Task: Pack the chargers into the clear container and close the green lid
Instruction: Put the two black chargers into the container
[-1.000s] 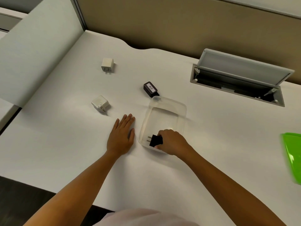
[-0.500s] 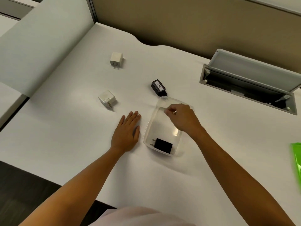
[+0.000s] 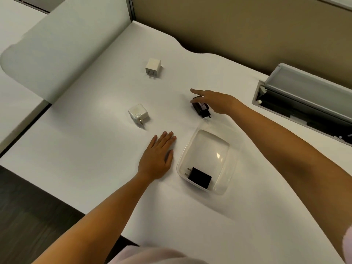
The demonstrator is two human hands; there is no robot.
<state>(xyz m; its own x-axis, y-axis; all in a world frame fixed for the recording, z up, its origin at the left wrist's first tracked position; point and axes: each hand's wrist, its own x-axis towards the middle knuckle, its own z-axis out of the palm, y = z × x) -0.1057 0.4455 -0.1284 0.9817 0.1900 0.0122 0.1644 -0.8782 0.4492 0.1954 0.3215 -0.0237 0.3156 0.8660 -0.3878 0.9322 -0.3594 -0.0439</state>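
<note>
right hand [image 3: 219,102] spread over black charger [image 3: 201,109]

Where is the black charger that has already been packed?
In the head view, the black charger lies flat in the near end of the clear container, prongs pointing left, just right of the flat left hand.

Bare forearms; pale pink garment [image 3: 152,257] below.

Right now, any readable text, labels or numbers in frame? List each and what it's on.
Black charger with a white label, under the right hand: the label has dark characters, mostly covered and blurred, not readable.
Black charger in the clear container: no visible text.
Two white chargers: no visible markings.
</note>
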